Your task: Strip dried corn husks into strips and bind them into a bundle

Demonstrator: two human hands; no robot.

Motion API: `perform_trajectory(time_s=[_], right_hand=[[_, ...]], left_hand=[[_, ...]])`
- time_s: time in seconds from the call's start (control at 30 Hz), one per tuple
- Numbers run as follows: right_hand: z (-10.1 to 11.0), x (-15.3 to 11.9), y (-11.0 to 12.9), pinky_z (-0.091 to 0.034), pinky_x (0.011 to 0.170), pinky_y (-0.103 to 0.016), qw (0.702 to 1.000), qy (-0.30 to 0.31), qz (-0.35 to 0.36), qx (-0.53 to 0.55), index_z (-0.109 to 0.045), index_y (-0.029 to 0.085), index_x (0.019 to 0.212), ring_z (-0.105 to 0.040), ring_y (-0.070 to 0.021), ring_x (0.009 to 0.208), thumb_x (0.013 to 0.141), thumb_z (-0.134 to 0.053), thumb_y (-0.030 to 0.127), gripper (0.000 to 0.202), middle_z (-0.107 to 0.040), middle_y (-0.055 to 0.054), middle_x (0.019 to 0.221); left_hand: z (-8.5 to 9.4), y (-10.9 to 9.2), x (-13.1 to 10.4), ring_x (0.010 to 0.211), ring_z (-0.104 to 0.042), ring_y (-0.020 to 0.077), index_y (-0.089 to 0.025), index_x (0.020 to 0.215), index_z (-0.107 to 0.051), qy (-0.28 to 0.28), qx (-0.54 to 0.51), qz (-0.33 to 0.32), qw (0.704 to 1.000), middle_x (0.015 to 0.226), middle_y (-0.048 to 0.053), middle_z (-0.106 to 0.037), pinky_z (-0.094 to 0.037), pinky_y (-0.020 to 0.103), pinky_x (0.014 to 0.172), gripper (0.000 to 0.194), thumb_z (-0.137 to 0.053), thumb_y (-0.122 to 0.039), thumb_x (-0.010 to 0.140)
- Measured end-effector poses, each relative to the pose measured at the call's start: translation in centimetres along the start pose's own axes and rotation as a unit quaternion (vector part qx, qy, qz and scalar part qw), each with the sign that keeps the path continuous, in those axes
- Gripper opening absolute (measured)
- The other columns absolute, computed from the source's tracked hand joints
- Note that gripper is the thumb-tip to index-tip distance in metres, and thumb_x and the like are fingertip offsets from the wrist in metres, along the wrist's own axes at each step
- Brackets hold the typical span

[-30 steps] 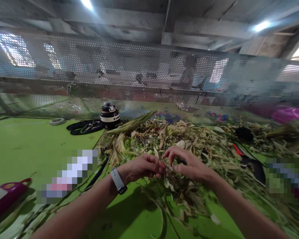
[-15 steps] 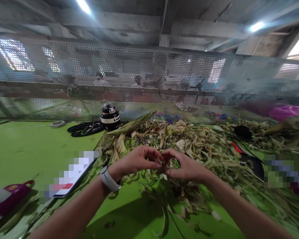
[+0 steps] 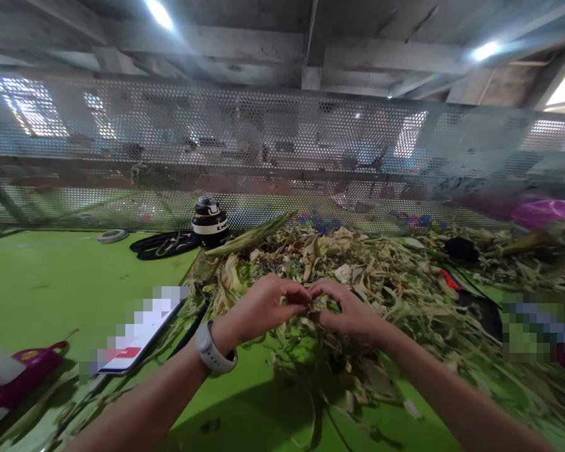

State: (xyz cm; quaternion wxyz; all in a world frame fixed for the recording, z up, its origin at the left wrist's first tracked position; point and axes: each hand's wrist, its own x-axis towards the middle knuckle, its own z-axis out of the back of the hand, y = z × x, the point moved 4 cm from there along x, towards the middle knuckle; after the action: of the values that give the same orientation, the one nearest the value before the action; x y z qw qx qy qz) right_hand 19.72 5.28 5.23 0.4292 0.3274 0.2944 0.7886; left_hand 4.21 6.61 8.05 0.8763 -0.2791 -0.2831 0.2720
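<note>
My left hand (image 3: 270, 306), with a pale watch (image 3: 213, 351) on its wrist, is closed in a pinch near the middle of the view. My right hand (image 3: 348, 312) curls toward it from the right, its fingertips meeting or nearly meeting the left ones. What lies between the fingertips is too small to make out. Behind and below both hands spreads a heap of dry, pale green and brown plant leaves (image 3: 381, 263) on a green table (image 3: 235, 408).
A black bottle (image 3: 209, 223) stands behind the heap beside a black strap (image 3: 162, 245). To the left are a phone (image 3: 145, 336) and a purple tool (image 3: 26, 383). A dark object with a red part (image 3: 451, 280) lies right. Perforated metal panels (image 3: 273, 138) rise behind.
The left wrist has turned slightly, showing more of the watch face. Both hands keep nearly the same place with fingertips together. The view has shifted slightly.
</note>
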Motion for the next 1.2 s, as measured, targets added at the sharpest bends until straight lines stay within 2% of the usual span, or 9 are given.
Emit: perform_trajectory(time_s=[0.1, 0.2, 0.4, 0.67, 0.8, 1.03, 1.2], right_hand=[[-0.4, 0.0, -0.3, -0.035, 0.092, -0.036, 1.000, -0.015, 0.026, 0.004, -0.060, 0.017, 0.090, -0.049, -0.0216, 0.101, 0.068, -0.058, 0.018, 0.022, -0.055, -0.008, 0.101], [-0.6, 0.1, -0.7, -0.035, 0.091, -0.035, 0.999, -0.021, 0.000, 0.032, -0.061, 0.017, 0.088, -0.050, -0.0212, 0.098, 0.070, -0.056, 0.020, 0.018, -0.057, -0.007, 0.097], [-1.0, 0.0, -0.7, -0.038, 0.076, -0.028, 0.993, 0.000, -0.073, 0.097, -0.063, 0.017, 0.079, -0.051, -0.0167, 0.081, 0.070, -0.059, 0.024, 0.011, -0.056, -0.002, 0.081], [-1.8, 0.0, -1.3, -0.036, 0.060, -0.022, 0.973, -0.042, -0.108, 0.200, -0.059, 0.016, 0.072, -0.046, -0.0116, 0.065, 0.065, -0.059, 0.025, 0.011, -0.053, 0.002, 0.069], [-1.7, 0.1, -1.7, -0.038, 0.065, -0.024, 0.977, -0.061, -0.118, 0.167, -0.060, 0.015, 0.071, -0.048, -0.0122, 0.066, 0.067, -0.060, 0.028, 0.014, -0.057, 0.001, 0.067], [-1.7, 0.2, -2.5, -0.040, 0.058, -0.022, 0.981, -0.086, -0.134, 0.106, -0.061, 0.014, 0.068, -0.050, -0.0111, 0.059, 0.068, -0.057, 0.027, 0.013, -0.059, 0.001, 0.061], [-1.2, 0.0, -1.6, -0.043, 0.069, -0.026, 0.986, -0.120, -0.104, 0.045, -0.062, 0.016, 0.067, -0.055, -0.0153, 0.069, 0.066, -0.054, 0.018, 0.008, -0.063, -0.001, 0.068]], left_hand=[[-0.3, 0.4, 0.0, 0.071, -0.064, 0.0129, -0.019, 0.085, -0.070, -0.007, -0.030, -0.002, 1.000, 0.079, 0.002, -0.072, -0.047, 0.023, 0.068, 0.015, -0.057, -0.017, 0.077], [-0.5, 1.0, 0.1, 0.072, -0.065, 0.0132, -0.019, 0.086, -0.069, -0.006, -0.057, 0.009, 0.998, 0.080, 0.002, -0.073, -0.049, 0.023, 0.069, 0.015, -0.058, -0.020, 0.076], [-0.4, 1.2, 0.2, 0.071, -0.065, 0.0129, -0.019, 0.084, -0.070, -0.024, -0.062, 0.022, 0.998, 0.078, 0.002, -0.073, -0.049, 0.022, 0.068, 0.014, -0.060, -0.018, 0.075], [-0.3, 0.5, 0.2, 0.069, -0.064, 0.0134, -0.020, 0.081, -0.072, -0.058, -0.009, -0.006, 0.998, 0.074, 0.001, -0.073, -0.046, 0.022, 0.065, 0.012, -0.062, -0.025, 0.075], [-0.2, 0.7, 0.0, 0.071, -0.062, 0.0140, -0.024, 0.084, -0.072, -0.075, 0.058, -0.011, 0.995, 0.078, 0.000, -0.074, -0.044, 0.026, 0.069, 0.013, -0.062, -0.028, 0.076], [-0.7, 0.6, -0.1, 0.068, -0.062, 0.0132, -0.025, 0.094, -0.068, -0.046, 0.163, -0.064, 0.983, 0.082, 0.000, -0.074, -0.038, 0.029, 0.073, 0.018, -0.057, -0.021, 0.081], [-1.2, 0.3, -0.2, 0.059, -0.060, 0.0123, -0.022, 0.085, -0.067, -0.033, 0.262, -0.095, 0.960, 0.066, 0.000, -0.070, -0.037, 0.029, 0.069, 0.019, -0.049, -0.018, 0.085]])
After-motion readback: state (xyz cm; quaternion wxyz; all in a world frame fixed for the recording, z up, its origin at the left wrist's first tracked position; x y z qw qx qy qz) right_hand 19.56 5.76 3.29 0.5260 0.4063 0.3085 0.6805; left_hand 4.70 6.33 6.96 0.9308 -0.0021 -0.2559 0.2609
